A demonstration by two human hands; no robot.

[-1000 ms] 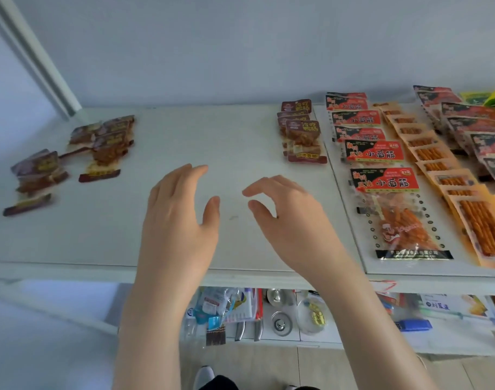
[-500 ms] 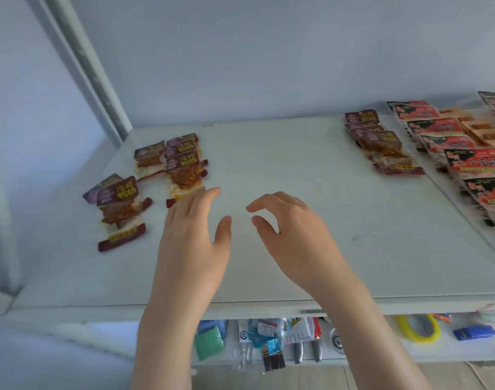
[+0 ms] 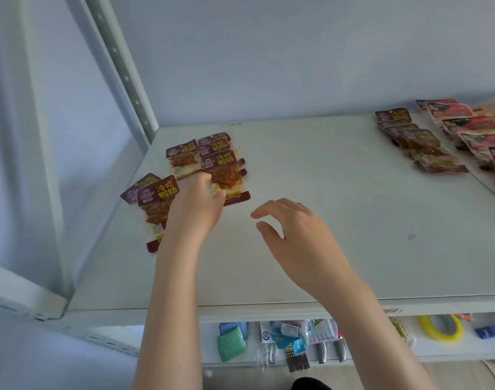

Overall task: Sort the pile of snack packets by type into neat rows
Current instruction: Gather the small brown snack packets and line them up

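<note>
Forward and leftward since half a second ago, the left hand (image 3: 195, 209) now lies over the loose pile of glossy dark-brown plastic snack packets (image 3: 212, 167). Nearest, under the matte white flat shelf board (image 3: 353, 220), lie a green ribbed pad (image 3: 230, 343) and a yellow ring (image 3: 440, 327). The right hand (image 3: 296, 240) hovers above bare board, fingers loosely curled, thumb apart, holding nothing. Left fingertips touch a packet; whether they pinch it is blurred. At the far right, matching brown packets (image 3: 417, 147) overlap in a neat row beside red flat packets (image 3: 476, 128).
</note>
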